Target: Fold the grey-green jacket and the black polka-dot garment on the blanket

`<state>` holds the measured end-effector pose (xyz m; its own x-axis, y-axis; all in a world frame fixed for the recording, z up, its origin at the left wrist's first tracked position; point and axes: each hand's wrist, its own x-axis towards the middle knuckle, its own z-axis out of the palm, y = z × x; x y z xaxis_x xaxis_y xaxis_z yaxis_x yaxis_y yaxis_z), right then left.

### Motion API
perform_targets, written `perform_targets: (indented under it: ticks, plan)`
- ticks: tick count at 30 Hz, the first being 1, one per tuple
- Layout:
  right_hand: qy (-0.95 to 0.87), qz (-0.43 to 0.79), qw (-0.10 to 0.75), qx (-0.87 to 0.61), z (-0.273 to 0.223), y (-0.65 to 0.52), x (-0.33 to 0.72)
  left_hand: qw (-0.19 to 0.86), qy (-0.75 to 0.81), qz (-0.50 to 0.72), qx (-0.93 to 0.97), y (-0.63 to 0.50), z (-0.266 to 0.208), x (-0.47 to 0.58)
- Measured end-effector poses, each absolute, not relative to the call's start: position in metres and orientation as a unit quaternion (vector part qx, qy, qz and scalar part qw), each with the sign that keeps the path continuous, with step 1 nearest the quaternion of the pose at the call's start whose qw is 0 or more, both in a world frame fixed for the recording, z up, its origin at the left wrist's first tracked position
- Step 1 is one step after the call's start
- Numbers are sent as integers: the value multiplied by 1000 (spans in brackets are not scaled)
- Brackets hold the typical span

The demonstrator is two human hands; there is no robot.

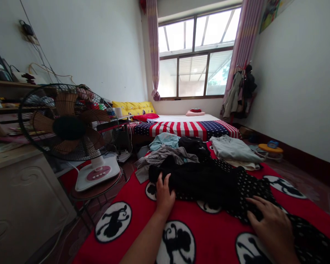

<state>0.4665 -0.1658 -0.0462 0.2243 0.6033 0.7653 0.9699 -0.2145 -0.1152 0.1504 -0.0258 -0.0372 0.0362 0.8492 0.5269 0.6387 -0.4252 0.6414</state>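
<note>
Touching left end of black garment [206,179], left hand [165,195] has fingers spread, nothing visibly pinched. Nearby grey clothing [166,156] could tangle if cloth gets dragged sideways. Garment lies rumpled across red blanket [214,234], plain black at middle, white-dotted at right. Right hand [273,222], fingers spread, sits over dotted part; contact unclear.

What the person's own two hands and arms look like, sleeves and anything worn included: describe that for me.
The left hand and right hand are both ungloved, with no ring, watch or bracelet to be seen. The left forearm is bare as far as the picture shows, with no sleeve or visible marking. Most of the right forearm is out of frame. Nails are too small to judge.
</note>
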Motion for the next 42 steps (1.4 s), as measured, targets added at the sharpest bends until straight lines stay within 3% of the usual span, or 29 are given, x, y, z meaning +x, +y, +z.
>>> perform_targets:
  ticks: [11, 22, 42]
  plan:
    - [-569, -307, 375, -664, -44, -165, 467, 118, 530, 449, 709, -26, -37, 151]
    - [-581, -272, 336, -689, -50, -162, 465, 121, 533, 442, 711, -26, -36, 150]
    - [-587, -266, 338, -686, -49, -162, 467, 111, 530, 453, 708, -26, -37, 151]
